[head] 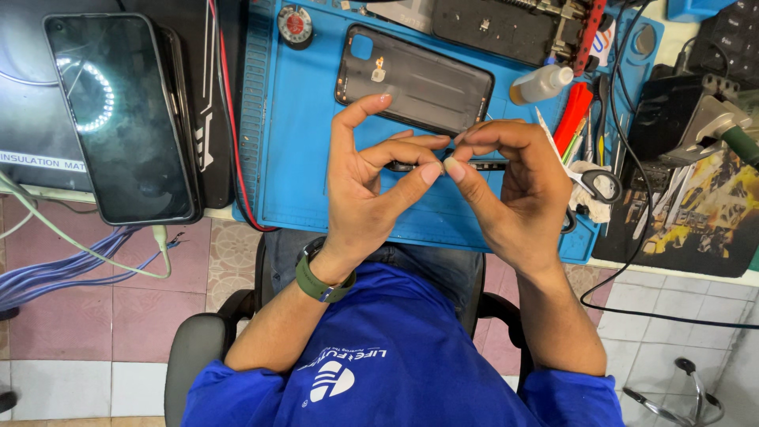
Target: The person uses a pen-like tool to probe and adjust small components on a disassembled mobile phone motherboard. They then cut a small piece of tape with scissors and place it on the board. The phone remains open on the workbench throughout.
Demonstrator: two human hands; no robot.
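Both our hands meet over the blue work mat (pixel 300 158), pinching a thin dark strip (pixel 486 166) between thumbs and fingertips. Our left hand (pixel 371 182), a green watch (pixel 320 281) on its wrist, grips one end; our right hand (pixel 514 186) closes on the other. Just beyond lies a dark phone back cover (pixel 415 79). A smartphone (pixel 118 115) rests screen-up, well apart to the left; scissors (pixel 597 186) lie to the right.
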